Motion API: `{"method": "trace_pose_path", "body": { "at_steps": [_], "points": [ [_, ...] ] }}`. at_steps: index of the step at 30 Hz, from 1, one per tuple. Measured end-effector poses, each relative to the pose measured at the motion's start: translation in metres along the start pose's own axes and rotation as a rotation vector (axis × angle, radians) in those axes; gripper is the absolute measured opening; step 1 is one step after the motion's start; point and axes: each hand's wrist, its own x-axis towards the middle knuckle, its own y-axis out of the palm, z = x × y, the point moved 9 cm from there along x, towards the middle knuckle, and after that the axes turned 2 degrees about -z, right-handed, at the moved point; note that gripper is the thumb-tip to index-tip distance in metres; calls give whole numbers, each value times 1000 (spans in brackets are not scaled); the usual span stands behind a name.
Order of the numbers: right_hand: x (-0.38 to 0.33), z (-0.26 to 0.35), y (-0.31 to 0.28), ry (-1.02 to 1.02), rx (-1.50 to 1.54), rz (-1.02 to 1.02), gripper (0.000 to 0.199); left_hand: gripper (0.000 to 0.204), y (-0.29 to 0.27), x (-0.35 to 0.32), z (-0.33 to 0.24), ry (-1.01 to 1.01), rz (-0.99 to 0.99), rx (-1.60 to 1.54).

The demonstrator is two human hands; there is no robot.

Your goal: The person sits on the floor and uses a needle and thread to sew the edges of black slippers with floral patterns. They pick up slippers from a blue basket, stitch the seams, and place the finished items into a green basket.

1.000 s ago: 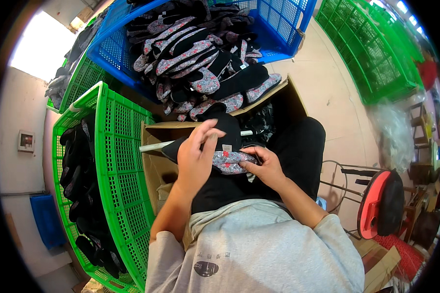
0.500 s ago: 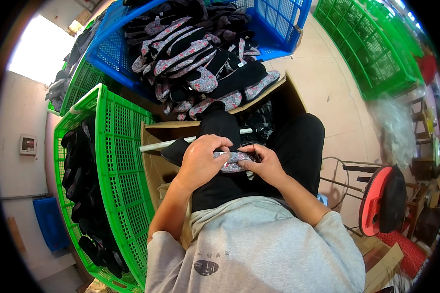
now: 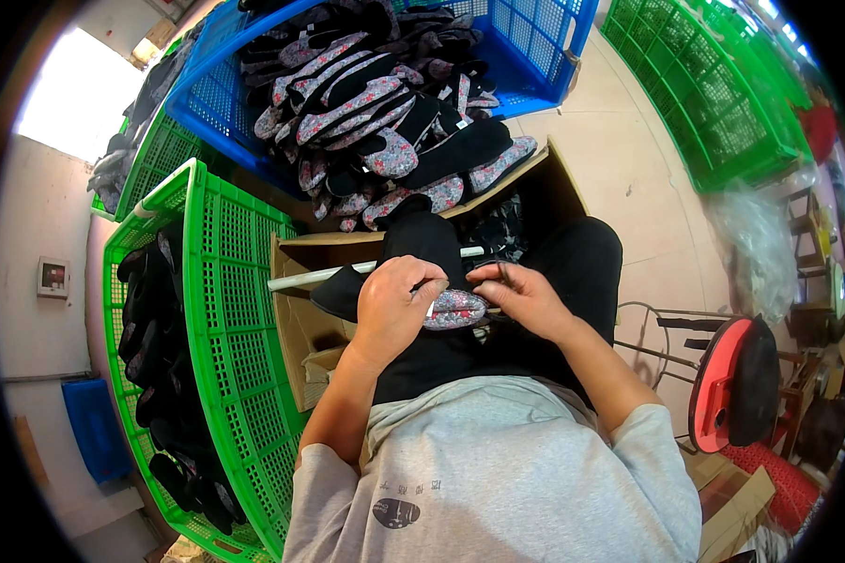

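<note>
A slipper of grey and red floral cloth (image 3: 455, 310) lies across my lap, its rounded end toward me. My left hand (image 3: 390, 308) is closed on its left side, thumb and forefinger pinched together. At the slipper's right edge, my right hand (image 3: 532, 302) is closed in a pinch. A small dark thing shows between its fingers, too little of it to name. A black sole-shaped piece (image 3: 338, 293) sticks out to the left, behind my left hand. How it joins the slipper is hidden.
Ahead, a blue crate (image 3: 214, 105) holds a heap of floral and black slippers (image 3: 366, 108). A cardboard box (image 3: 291, 324) with a white bar (image 3: 314, 278) across it stands before my knees. A green crate (image 3: 244, 310) is at left; a red-black round stool (image 3: 723, 385) at right.
My right hand has drawn up and slightly right, off the slipper's face, baring more floral cloth. My left hand has shifted slightly and keeps its pinch.
</note>
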Motion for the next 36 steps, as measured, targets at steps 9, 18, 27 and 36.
{"method": "trace_pose_path", "body": {
  "at_steps": [9, 18, 27, 36],
  "points": [
    [3, 21, -3, -32, -217, 73, 40, 7, 2, -3, 4, -57, -41, -60],
    [10, 34, 9, -132, -491, 128, 33, 7, 4, -2, 8, -55, -44, -71],
    [16, 42, 14, -124, -614, 165, 30, 5, 8, -2, 5, -46, -67, -73],
    [16, 38, 14, -98, -558, 159, 27, 4, 10, 1, 1, -15, -65, -36]
  ]
}}
